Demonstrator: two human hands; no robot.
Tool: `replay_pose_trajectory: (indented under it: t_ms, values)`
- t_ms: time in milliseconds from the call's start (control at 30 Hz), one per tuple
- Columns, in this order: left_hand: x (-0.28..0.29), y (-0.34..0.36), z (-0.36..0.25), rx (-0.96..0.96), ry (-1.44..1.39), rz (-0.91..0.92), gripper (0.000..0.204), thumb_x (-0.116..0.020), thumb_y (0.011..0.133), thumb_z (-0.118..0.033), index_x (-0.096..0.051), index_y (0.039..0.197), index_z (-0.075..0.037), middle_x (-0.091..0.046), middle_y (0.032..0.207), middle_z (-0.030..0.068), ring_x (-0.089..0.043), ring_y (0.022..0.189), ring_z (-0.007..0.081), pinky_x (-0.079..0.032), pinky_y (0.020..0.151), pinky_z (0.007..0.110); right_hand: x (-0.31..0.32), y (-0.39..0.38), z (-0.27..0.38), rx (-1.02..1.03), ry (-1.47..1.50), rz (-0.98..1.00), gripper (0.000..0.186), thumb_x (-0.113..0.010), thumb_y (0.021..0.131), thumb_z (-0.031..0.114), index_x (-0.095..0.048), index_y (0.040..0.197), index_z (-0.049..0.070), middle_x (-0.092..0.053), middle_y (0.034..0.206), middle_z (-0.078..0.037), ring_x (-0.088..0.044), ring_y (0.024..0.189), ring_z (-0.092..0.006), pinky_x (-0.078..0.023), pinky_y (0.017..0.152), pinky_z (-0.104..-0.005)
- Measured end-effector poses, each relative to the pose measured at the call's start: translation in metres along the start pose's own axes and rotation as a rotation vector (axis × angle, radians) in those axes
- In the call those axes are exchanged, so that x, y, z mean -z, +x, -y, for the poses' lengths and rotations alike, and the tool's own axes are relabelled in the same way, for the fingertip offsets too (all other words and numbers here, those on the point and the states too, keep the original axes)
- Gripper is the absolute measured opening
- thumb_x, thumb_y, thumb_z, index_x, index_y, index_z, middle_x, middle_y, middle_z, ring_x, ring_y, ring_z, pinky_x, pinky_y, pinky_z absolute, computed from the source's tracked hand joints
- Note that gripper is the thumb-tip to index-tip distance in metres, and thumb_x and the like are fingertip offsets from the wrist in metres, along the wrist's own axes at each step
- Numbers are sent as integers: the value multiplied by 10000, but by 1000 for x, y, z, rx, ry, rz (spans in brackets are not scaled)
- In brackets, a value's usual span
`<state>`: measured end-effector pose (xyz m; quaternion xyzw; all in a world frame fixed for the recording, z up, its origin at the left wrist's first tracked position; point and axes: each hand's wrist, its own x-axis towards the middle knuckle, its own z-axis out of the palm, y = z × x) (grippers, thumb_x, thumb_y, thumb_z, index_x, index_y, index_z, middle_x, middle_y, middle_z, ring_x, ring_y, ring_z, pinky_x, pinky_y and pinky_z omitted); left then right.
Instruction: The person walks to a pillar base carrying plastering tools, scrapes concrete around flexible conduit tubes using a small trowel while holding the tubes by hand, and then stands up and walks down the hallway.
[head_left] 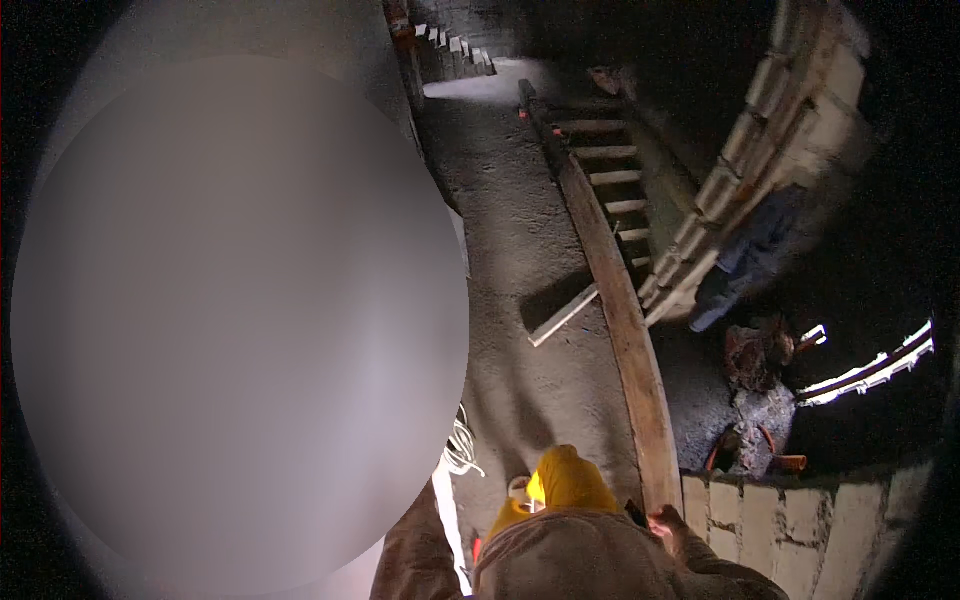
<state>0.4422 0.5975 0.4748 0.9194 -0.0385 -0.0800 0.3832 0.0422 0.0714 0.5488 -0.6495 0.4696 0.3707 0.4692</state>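
Note:
My right hand (665, 525) is low in the view, right of my body, with its fingers curled at the near end of a long wooden board (632, 350). The board runs away from me up the middle of the view, its edges bent by the lens. A dark brown sleeve (415, 545) shows at the lower left, but my left hand does not show. A large blurred grey oval hides most of the left side. Just ahead of my brown jacket (570, 555) is something bright yellow (572, 480), partly covered by it.
Steps (620, 180) lie beyond the board's right side. A pale wooden strip (565, 316) lies across the rough floor (510, 230). Block walls (755, 520) stand at right, with a dark blue cloth (750, 255) over one. White cable (462, 448) is coiled at lower left.

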Motion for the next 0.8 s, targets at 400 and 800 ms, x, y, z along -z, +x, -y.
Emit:
replay_pose_trajectory:
  t_ms: [400, 800]
  values:
    - [11, 333, -36, 172, -12, 121, 455, -693, 796, -452, -630, 1058, -86, -667, 961, 210, -624, 966, 380, -504, 852, 440, 154, 246, 492, 536, -201, -35, 283, -645, 874, 331, -606, 963, 66, -581, 656, -34, -540, 522, -149, -442, 493, -291]
    - [-82, 639, -98, 671, -159, 550, 394, -679, 812, -388, -631, 968, -30, -676, 924, 171, -639, 921, 350, -517, 785, 432, 283, 298, 985, 996, 63, -483, 244, -566, 912, 270, -625, 1008, 53, -565, 667, -52, -558, 592, -156, -441, 554, -325]
